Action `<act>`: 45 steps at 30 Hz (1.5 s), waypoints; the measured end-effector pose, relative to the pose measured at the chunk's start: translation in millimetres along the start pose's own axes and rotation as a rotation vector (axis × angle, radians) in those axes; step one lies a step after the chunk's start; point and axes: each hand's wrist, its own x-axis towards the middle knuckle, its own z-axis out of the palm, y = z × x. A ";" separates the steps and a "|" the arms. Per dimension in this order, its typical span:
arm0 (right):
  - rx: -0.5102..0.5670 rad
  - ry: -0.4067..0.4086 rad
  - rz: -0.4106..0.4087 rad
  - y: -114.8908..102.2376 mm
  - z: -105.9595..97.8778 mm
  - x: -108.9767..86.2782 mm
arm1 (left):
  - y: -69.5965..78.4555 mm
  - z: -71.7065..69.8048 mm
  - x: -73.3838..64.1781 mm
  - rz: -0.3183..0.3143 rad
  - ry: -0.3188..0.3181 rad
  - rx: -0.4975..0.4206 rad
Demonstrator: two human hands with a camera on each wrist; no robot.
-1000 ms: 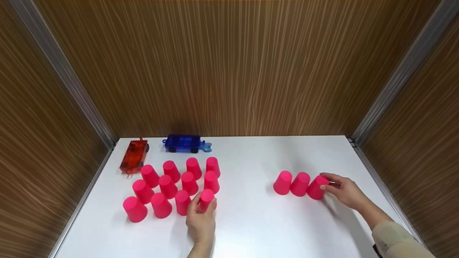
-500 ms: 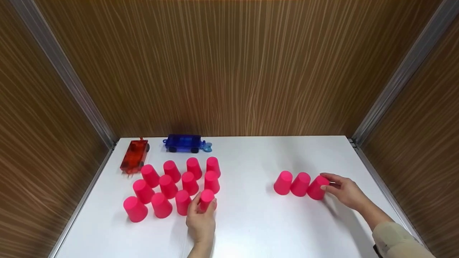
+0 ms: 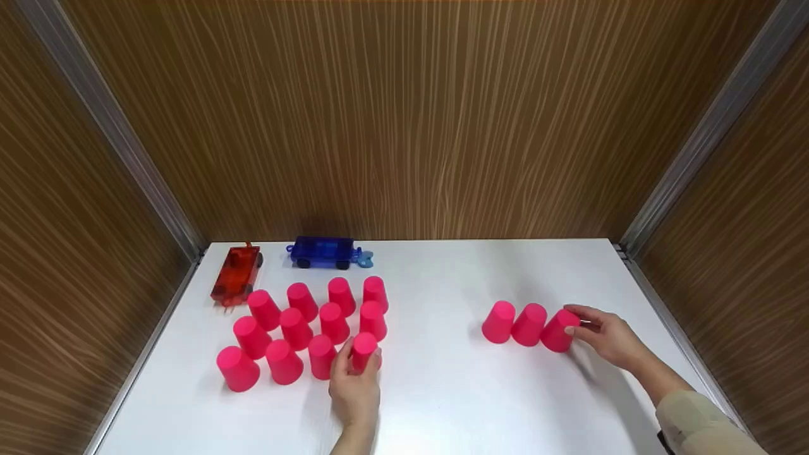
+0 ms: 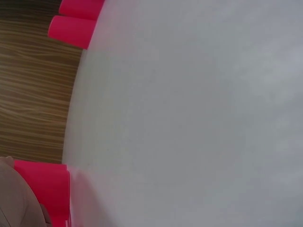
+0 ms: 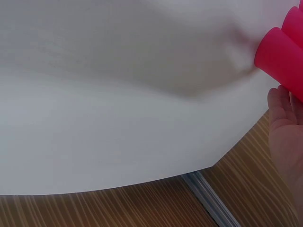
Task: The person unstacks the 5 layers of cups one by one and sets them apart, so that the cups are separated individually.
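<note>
Pink cups stand upside down on a white table. At the left they form a block of three rows. My left hand grips the front-right cup of that block between thumb and fingers; the left wrist view shows this hand at its lower-left corner. Three more cups form a row at the right. On the rightmost cup of it, my right hand has its thumb on the near side and fingers round the far side. The right wrist view catches that hand against the cup's wall.
A transparent red toy car lies at the back left corner. Beside it, along the rear edge, is a transparent blue toy car. Wood-grain panels wall the table at the back and both sides, with metal posts in the corners.
</note>
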 end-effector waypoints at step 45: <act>0.003 -0.017 0.027 -2.0 -1.4 -1.2 | 91.3 125.5 -28.6 0.394 -0.619 0.022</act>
